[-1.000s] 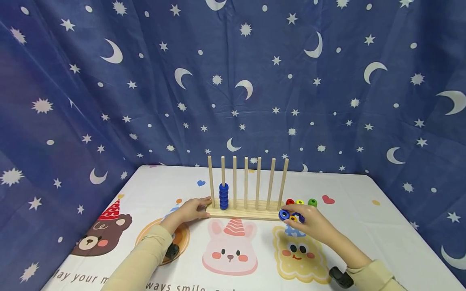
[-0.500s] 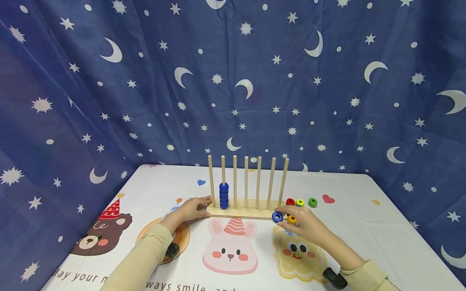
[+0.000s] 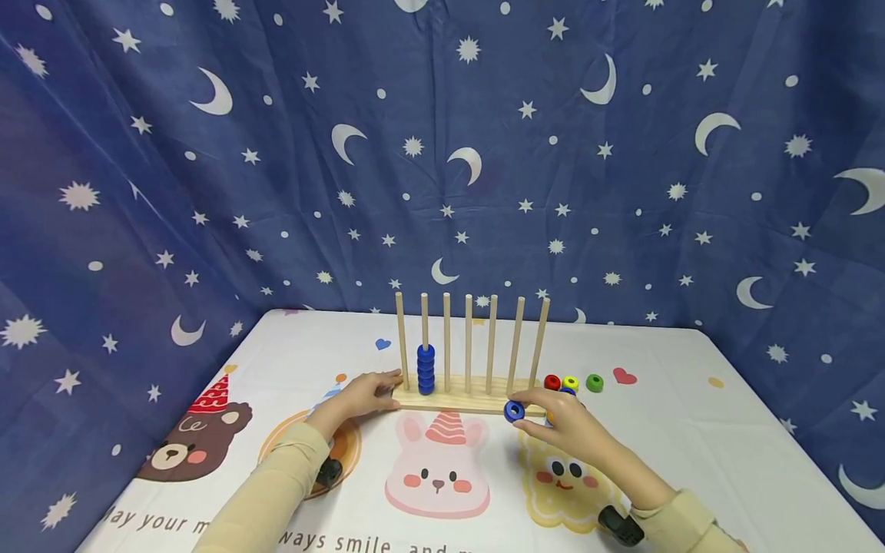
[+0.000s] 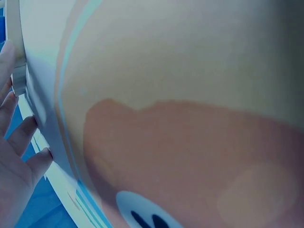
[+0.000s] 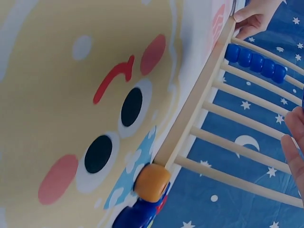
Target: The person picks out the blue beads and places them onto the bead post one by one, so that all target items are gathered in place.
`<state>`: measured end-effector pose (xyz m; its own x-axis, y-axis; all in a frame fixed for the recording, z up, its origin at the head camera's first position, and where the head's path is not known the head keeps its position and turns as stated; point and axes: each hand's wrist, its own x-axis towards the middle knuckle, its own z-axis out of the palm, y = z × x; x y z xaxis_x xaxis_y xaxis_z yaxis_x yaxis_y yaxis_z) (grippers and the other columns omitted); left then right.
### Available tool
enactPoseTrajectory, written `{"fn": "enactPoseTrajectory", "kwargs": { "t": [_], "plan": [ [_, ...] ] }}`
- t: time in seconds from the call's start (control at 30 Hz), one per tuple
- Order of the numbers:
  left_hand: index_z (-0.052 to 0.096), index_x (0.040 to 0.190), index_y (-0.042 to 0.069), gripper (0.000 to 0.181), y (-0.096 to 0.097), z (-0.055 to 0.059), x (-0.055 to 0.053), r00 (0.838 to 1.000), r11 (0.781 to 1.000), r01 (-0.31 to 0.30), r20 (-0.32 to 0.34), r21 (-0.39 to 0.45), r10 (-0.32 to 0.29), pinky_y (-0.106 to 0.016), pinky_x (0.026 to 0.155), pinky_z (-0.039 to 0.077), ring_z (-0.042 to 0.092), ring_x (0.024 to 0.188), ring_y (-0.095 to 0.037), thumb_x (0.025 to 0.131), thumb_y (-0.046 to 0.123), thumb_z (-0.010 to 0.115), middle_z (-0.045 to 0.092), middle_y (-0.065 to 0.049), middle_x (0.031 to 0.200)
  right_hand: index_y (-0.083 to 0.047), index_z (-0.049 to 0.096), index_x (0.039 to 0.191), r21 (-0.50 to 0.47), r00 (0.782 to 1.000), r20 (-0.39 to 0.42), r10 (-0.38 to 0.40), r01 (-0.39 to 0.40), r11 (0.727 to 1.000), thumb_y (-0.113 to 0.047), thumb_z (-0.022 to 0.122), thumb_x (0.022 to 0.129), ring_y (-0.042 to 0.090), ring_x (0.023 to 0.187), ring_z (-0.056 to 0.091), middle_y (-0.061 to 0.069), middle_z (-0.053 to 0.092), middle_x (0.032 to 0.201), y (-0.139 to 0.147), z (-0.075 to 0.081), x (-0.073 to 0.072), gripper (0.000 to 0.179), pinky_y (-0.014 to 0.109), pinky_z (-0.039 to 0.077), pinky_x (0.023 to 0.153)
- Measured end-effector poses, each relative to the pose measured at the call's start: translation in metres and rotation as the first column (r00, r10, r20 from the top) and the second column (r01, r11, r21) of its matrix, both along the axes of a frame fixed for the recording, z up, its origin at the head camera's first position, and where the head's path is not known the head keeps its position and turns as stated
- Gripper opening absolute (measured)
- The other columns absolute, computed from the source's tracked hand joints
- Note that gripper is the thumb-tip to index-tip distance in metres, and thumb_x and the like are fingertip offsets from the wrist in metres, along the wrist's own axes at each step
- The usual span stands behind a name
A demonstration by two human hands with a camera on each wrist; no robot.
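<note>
A wooden peg rack [image 3: 452,401] with several upright pegs stands mid-table. Blue ring beads [image 3: 425,370] are stacked on its second peg from the left. At the rack's left end my left hand [image 3: 362,395] holds the base, thumb in front and fingers toward the back. My right hand [image 3: 563,418] pinches a blue bead [image 3: 514,412] between thumb and fingers, its hole facing the head camera, close in front of the base's right part. In the right wrist view only fingertips [image 5: 295,135] of that hand show, and the pinched bead is mostly outside the frame.
Red [image 3: 551,382], yellow [image 3: 570,382] and green [image 3: 594,383] beads lie beyond the rack's right end. An orange bead [image 5: 152,183] and a blue bead [image 5: 133,216] lie by that end, largely behind my right hand in the head view. A star-patterned curtain [image 3: 442,153] hangs behind.
My right hand has moved left along the front of the rack with the pinched blue bead. My left hand has stayed at the rack's left end.
</note>
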<state>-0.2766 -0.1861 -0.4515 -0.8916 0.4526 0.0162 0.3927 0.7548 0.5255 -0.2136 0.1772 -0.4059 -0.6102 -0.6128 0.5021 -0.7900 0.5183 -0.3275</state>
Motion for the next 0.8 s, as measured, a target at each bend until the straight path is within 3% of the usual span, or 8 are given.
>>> {"fn": "enactPoseTrajectory", "kwargs": {
  "t": [0.8],
  "plan": [
    [0.053, 0.131, -0.002, 0.054, -0.001, -0.001, 0.001, 1.000, 1.000, -0.013, 0.005, 0.006, 0.013, -0.052, 0.110, 0.032, 0.039, 0.132, -0.041, 0.084, 0.022, 0.069, 0.045, -0.018, 0.142, -0.002, 0.066, 0.110, -0.084, 0.998, -0.027, 0.061, -0.063, 0.994, -0.009, 0.074, 0.079, 0.016, 0.089, 0.067, 0.006, 0.071, 0.104, -0.032, 0.008, -0.004, 0.033, 0.034, 0.058, 0.079]
  ]
}}
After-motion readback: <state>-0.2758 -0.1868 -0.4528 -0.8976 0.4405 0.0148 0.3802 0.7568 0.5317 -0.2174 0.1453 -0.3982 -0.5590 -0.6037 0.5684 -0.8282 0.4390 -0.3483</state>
